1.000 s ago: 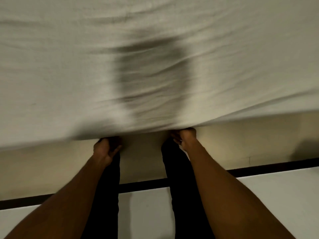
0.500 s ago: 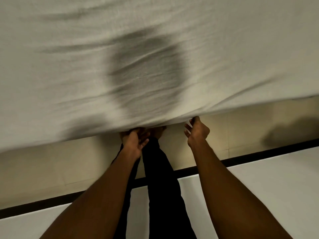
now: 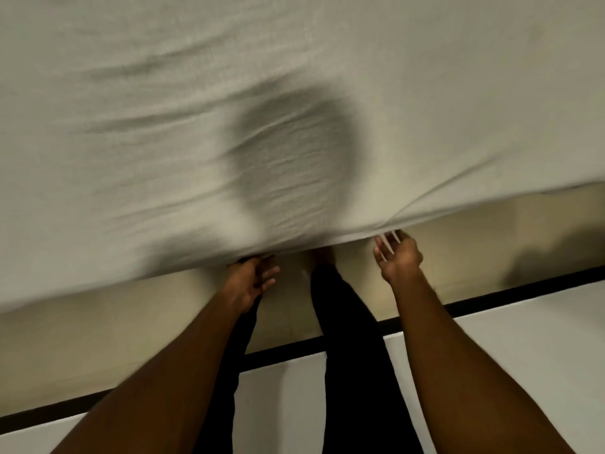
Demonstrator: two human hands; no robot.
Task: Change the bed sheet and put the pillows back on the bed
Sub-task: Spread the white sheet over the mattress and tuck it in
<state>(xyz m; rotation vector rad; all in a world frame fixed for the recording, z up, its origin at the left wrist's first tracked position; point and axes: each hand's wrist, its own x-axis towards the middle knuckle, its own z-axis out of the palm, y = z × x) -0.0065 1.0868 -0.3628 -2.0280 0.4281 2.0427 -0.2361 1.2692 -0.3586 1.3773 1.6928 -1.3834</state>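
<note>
1 bed sheet (image 3: 163, 142); 2 hands | left hand (image 3: 250, 278) at its edge; grip: cannot tell | right hand (image 3: 399, 257); grip apart

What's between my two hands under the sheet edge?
In the head view, a black trouser leg stands between left hand and right hand, over pale floor.

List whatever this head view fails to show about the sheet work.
Head view only:
- Left hand: whether it grips the bed sheet is unclear; the hem covers part of it, motion blurs the rest.
- Right hand: blurred where it meets the hem.
- Pillows: out of frame.
- Mattress: covered by the sheet.
</note>
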